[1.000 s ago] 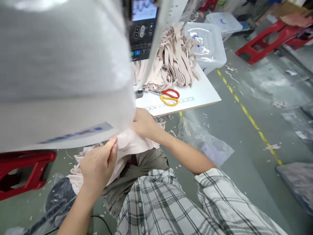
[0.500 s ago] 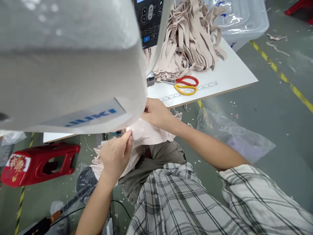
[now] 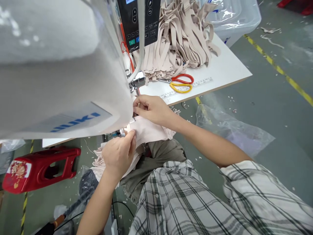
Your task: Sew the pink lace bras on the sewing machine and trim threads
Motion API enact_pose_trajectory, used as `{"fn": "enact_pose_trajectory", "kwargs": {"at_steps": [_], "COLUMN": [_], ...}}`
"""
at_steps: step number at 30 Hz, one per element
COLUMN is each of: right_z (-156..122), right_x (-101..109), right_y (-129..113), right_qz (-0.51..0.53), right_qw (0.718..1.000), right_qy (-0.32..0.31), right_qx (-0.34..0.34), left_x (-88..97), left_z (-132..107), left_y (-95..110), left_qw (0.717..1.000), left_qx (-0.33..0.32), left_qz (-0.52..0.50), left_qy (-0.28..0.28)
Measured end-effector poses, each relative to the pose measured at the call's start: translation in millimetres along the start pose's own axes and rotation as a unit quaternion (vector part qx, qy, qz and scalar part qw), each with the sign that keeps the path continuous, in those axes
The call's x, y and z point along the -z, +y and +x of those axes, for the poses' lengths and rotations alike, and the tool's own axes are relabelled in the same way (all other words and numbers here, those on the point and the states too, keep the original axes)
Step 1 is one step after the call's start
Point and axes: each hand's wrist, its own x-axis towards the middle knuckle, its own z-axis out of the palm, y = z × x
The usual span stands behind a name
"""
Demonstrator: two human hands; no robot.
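A pale pink piece of fabric lies under the head of a white sewing machine, which fills the upper left. My left hand pinches the near edge of the fabric, fingers closed. My right hand is closed on the fabric's far edge, right by the machine's metal needle area. More of the pink fabric hangs down over my lap.
A heap of beige elastic straps lies on the white table, with red and yellow scissors and a ruler strip. A control panel, clear plastic bins, a red stool and plastic bags on the floor surround me.
The view has shifted, and the needle area now shows. Both hands have edged the fabric further in under the machine head, and the right hand now sits just below the needle area.
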Motion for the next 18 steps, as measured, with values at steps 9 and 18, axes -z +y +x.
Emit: {"fn": "enact_pose_trajectory", "kwargs": {"at_steps": [9,18], "right_z": [-3.3,-30.0], "right_x": [4.3,-6.5], "right_y": [3.0,6.6], "right_qz": [0.003,0.100], "right_qw": [1.000,0.992], "right_qy": [-0.002,-0.045], "right_qx": [-0.005,-0.055], "left_x": [2.0,7.5], "left_z": [-3.8,-14.6], "left_y": [-3.1,-4.3], "left_qw": [0.998,0.976], "left_qx": [0.042,0.128], "left_qz": [-0.030,-0.173], "left_qy": [-0.022,-0.028]}}
